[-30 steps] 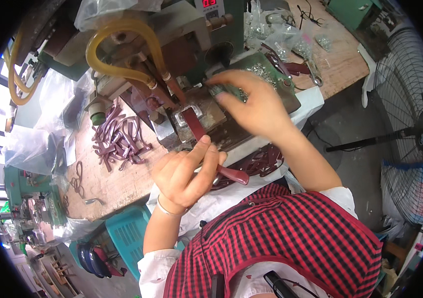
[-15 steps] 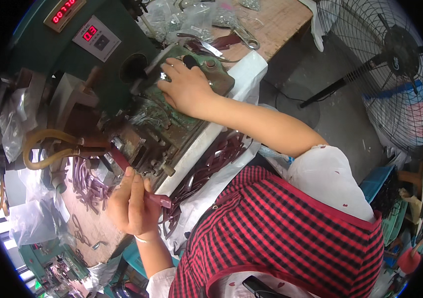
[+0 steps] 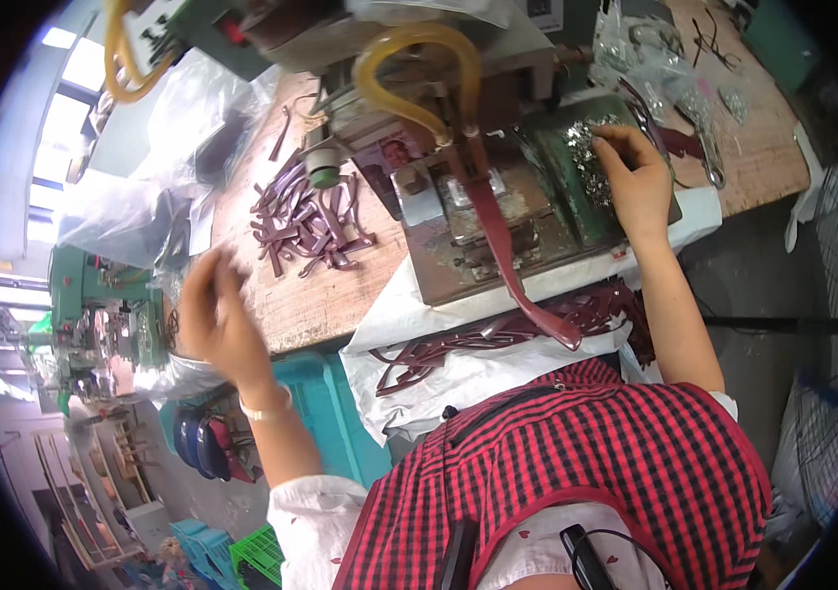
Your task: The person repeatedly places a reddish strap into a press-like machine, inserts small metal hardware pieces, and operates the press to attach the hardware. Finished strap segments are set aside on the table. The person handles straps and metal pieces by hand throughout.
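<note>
the person's right hand (image 3: 643,187) is over the green tray (image 3: 591,228) at the right end of the machine's base (image 3: 458,282), with thumb and forefinger tips brought close together at the small shiny metal pieces (image 3: 581,147); i cannot tell whether one is pinched between them. the left hand (image 3: 217,320) is over the left end of the workbench (image 3: 291,310), blurred, its fingers loosely spread.

the dark red strap (image 3: 504,258) is clear of both hands: its far end lies under the press head of the machine, and its wider near end sticks out past the front edge of the base. a heap of similar straps (image 3: 311,216) lies on the workbench, left of the machine. more straps (image 3: 527,320) lie on a white sheet (image 3: 384,413) along the bench's front edge.

a yellow hose (image 3: 368,77) loops above the press. left of the press stands a printed card (image 3: 394,147), its writing too small to read; a pale label (image 3: 543,12) higher on the machine cannot be made out. clear bags (image 3: 635,44) lie toward the bench's far right corner. a teal crate (image 3: 325,403) is below the front edge.
</note>
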A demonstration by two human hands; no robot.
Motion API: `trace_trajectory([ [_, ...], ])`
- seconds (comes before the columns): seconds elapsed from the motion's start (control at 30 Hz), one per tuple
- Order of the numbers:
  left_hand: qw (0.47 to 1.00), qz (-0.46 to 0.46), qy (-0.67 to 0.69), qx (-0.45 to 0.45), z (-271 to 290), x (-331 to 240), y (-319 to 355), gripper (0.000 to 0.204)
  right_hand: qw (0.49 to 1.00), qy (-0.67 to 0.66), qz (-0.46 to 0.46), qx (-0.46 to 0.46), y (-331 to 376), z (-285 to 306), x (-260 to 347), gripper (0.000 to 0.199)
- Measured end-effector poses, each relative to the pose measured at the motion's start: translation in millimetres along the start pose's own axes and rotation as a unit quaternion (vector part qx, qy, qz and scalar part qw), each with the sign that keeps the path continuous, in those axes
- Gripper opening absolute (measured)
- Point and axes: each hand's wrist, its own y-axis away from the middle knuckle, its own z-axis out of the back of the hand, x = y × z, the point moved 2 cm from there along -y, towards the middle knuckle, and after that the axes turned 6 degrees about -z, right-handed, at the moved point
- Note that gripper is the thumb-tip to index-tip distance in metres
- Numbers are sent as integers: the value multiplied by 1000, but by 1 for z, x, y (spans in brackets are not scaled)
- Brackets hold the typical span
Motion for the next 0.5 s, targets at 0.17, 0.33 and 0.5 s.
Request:
trace_trajectory([
  [0.17, 886, 33, -396, 241, -81, 83, -2, 41, 998, 40, 34, 26, -1, -22, 11, 14],
  [0.33, 881, 134, -408, 201, -115, 172, 46, 41, 975, 181, 123, -45, 20, 13, 15, 18],
  [0.5, 960, 215, -135, 115, -82, 153, 58, 23, 990, 135, -14, -39, 46, 61, 13, 19],
])
